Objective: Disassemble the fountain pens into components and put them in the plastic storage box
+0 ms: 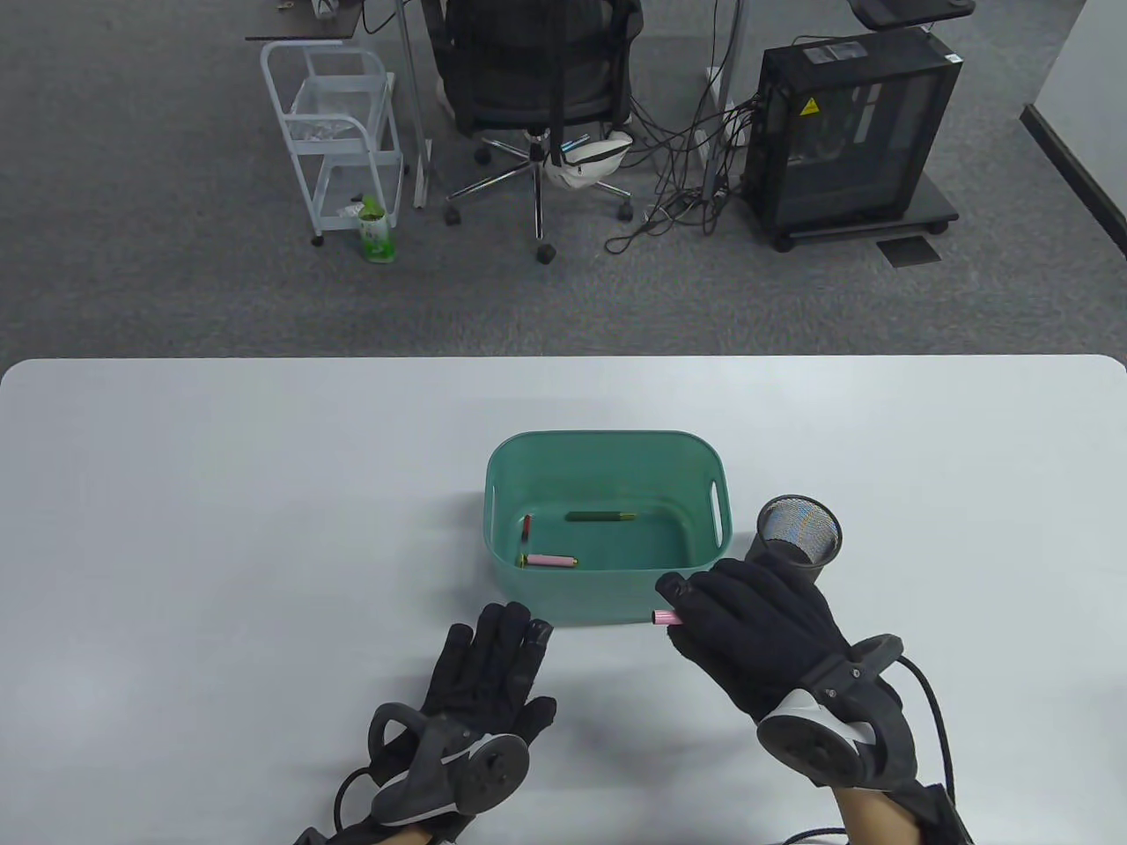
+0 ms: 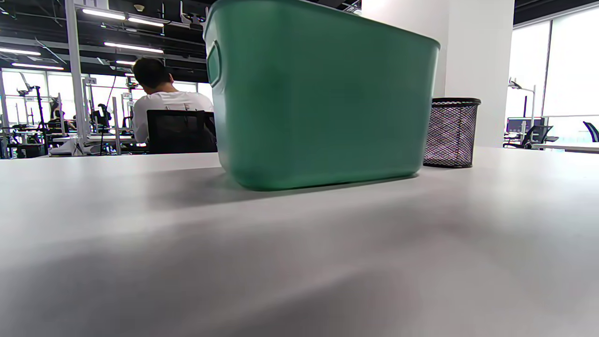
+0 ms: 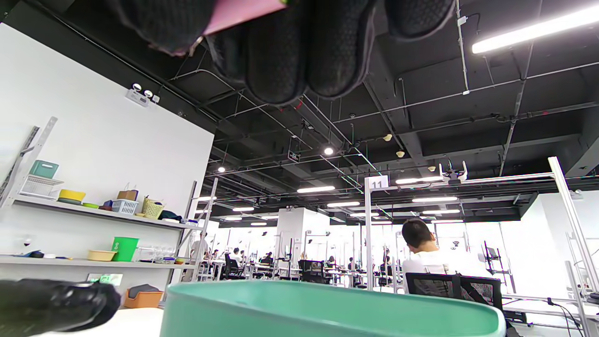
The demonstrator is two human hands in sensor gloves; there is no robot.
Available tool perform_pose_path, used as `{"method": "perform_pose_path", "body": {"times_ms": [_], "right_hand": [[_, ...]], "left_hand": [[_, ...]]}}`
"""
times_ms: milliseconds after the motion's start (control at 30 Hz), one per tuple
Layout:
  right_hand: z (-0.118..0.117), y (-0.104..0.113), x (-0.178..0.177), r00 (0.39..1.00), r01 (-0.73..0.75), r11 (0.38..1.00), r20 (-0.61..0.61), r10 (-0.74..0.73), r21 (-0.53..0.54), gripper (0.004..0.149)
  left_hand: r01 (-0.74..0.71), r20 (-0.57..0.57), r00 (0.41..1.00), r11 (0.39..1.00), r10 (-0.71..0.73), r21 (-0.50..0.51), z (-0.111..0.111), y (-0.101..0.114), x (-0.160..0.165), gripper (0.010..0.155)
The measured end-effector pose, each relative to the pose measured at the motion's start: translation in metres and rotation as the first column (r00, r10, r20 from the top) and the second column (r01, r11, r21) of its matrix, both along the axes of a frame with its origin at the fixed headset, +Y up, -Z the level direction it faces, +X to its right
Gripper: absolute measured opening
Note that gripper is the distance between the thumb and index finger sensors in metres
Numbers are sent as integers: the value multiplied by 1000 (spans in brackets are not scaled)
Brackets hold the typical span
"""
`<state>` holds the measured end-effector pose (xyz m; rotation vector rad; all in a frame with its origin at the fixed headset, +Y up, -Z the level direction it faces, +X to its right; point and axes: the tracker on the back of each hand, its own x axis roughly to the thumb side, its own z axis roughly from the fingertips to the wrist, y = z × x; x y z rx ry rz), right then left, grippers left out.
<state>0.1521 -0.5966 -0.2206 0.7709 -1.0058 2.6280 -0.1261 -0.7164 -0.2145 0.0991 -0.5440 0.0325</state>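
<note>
Here, looking down from above, the green plastic storage box (image 1: 606, 528) sits in the middle of the pale surface (image 1: 220, 493). Three pen parts lie on its floor: a dark green barrel (image 1: 600, 517) towards the far side, a pink barrel (image 1: 551, 561) near the front left corner, and a small red piece (image 1: 526, 527) by the left wall. A black mesh pen cup (image 1: 798, 535) stands just right of the box. The right hand (image 1: 759, 634) hovers at the box's near right corner, its fingers curled round a pink pen part (image 1: 666, 618) whose end pokes out to the left, just in front of the box's near wall. The left hand (image 1: 487, 673) lies flat on the surface, well left of the right hand, its fingers straight and spread, holding nothing, the tips just short of the box.

From the left wrist, low over the surface (image 2: 299, 262), the box's green outer wall (image 2: 323, 98) looms close, with the mesh pen cup (image 2: 451, 132) beside it on the right. A seated person (image 2: 164, 107) in a white top shows far behind, back turned. The left hand itself is out of this view.

From the right wrist, black gloved fingers (image 3: 299, 51) hang in from the top, closed on the pink pen part (image 3: 238, 11). Below, the box's rim (image 3: 327, 304) curves across the frame. A dark gloved shape shows at the lower left; I cannot tell what it is. Shelves (image 3: 93, 213) with coloured tubs line the left wall.
</note>
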Motion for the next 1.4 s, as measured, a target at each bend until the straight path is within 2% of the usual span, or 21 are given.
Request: {"method": "perform_pose_path", "body": {"times_ms": [300, 433, 667, 867, 1100, 1400], "right_hand": [[-10, -8, -9, 999, -21, 999, 37, 22, -42, 47], [-33, -11, -19, 999, -23, 991, 41, 28, -128, 47], [-87, -13, -42, 989, -85, 968, 100, 111, -237, 47], [-117, -23, -53, 981, -91, 944, 133, 139, -316, 47], [-133, -36, -61, 975, -104, 921, 146, 170, -375, 47], [-139, -47, -64, 965, -130, 905, 156, 209, -406, 47]], "left_hand": [[12, 3, 1000, 1000, -12, -14, 1, -2, 3, 73], [9, 12, 1000, 1000, -9, -29, 1, -3, 3, 73], [14, 21, 1000, 1000, -13, -25, 1, -3, 4, 73], [-3, 20, 1000, 999, 3, -32, 0, -2, 1, 73], [-14, 23, 1000, 999, 15, -34, 0, -3, 0, 73], [-18, 33, 999, 999, 20, -49, -1, -3, -1, 73]]}}
